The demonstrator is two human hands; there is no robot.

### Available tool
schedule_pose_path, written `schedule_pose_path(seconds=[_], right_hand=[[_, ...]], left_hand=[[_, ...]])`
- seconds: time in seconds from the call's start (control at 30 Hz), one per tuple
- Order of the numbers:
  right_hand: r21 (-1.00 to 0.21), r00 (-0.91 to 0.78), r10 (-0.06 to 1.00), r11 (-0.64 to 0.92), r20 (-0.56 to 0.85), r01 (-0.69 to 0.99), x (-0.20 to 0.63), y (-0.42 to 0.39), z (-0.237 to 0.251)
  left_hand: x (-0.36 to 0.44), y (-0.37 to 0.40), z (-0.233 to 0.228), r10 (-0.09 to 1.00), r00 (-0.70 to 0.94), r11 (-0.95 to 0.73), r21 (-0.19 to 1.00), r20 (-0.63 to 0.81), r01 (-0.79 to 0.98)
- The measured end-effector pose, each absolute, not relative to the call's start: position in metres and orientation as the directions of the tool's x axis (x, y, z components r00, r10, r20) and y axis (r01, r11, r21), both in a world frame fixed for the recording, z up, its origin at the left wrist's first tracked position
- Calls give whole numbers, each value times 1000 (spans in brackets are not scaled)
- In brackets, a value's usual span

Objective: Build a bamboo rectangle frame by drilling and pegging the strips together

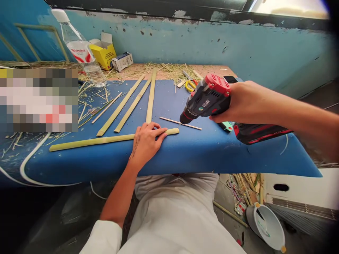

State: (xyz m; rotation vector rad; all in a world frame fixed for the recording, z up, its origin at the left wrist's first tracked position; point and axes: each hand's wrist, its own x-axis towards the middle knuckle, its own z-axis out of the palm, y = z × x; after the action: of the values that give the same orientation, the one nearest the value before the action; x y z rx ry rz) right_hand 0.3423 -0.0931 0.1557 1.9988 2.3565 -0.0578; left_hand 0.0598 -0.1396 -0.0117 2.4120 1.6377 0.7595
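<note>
Head view, looking down at a blue bench (185,155) w/ a rounded front edge, set against a chipped blue wall (201,46); the back of the bench is bare wood strewn w/ straw-like shavings. Left hand (146,141) lies flat, fingers spread a little, pressing on a long pale-green bamboo strip (106,140) that runs along the front edge; the hand grips nothing, only holds it down. Right hand (238,103) is clamped round the grip of a black and red cordless drill (208,98), which has a round logo too small to read; its bit tip sits close to a thin stick (180,123) just behind the strip's right end, contact unclear. Three more flat strips (132,104) fan out behind the left hand. Yellow-handled scissors (189,84) lie near the drill's back. Far left stands a clear plastic bottle (82,53) w/ a red and white label, text unreadable, beside a yellow carton (103,53) and a small box (122,61). A blurred-out patch covers the left side. On the floor at lower right, a grey bucket (265,225) among scraps.
</note>
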Motion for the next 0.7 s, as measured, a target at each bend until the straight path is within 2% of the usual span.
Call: schedule_pose_path(seconds=[0.27,0.7], right_hand=[[-33,-321,946,320,-34,947,339,-94,149],[-22,-282,952,282,-121,959,337,-93,150]], left_hand=[[59,-139,-12,900,288,-402,370,327,837],[59,-139,-12,905,279,-393,381,321,837]])
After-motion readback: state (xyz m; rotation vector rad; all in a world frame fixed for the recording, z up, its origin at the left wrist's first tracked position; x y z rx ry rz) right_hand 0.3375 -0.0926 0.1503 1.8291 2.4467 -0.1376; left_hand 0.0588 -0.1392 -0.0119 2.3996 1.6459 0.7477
